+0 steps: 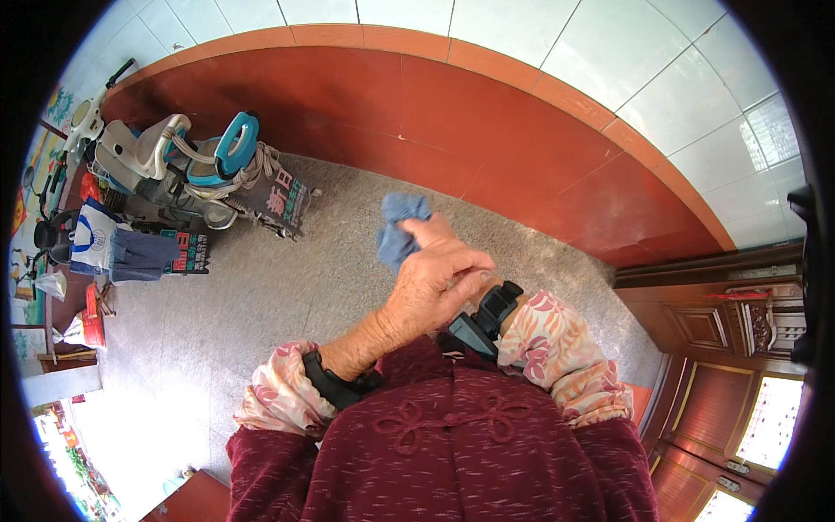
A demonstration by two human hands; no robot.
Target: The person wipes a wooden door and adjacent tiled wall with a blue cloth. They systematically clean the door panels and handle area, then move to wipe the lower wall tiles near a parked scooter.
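My right hand (434, 230) holds a crumpled blue cloth (403, 228), which hangs above the speckled stone floor. A black band with a device (497, 307) circles my right wrist. My left hand (427, 280) crosses over from the left and lies on the right wrist, just above that band. Its thumb and fingers are curled around the wrist, and it covers part of the right hand. Another black band (336, 382) sits on my left wrist. Floral sleeve covers (554, 359) show on both forearms.
A red-tiled lower wall (424, 117) runs ahead, with white tiles above. Electric scooters (196, 163) stand at the left, one with a blue child seat. Carved wooden doors (711, 326) are at the right. A red-brown surface (189, 499) lies at the lower left.
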